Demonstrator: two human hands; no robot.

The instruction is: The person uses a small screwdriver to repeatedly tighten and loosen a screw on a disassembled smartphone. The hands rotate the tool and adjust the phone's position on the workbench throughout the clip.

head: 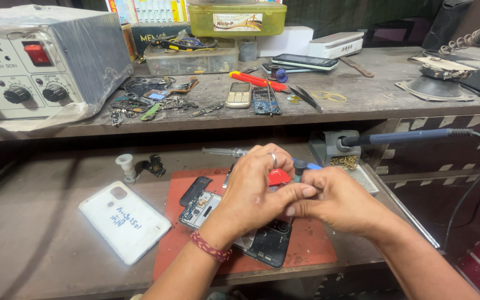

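The left hand (251, 191) is curling closed over an opened smartphone (234, 228), and its thumb and fingertips are meeting the fingertips of the right hand (334, 203) just above the device. The right hand is pinching closed too; both seem to be gripping something very small between them, but I cannot tell what it is, because the fingers are covering it. The phone is lying directly under the left palm, on a red work mat (306, 244). A small screwdriver (300, 166) is standing just behind the right fingertips, and a red plastic piece (279, 176) is showing behind the left knuckles. A white back cover (123, 219) is resting well to the left of the left wrist. I think the tiny part could be slipping from the pinch and getting lost on the mat. Also, the soldering iron (395, 137) is sitting in its stand near, beyond the right hand, so a careless lifting could be touching it.
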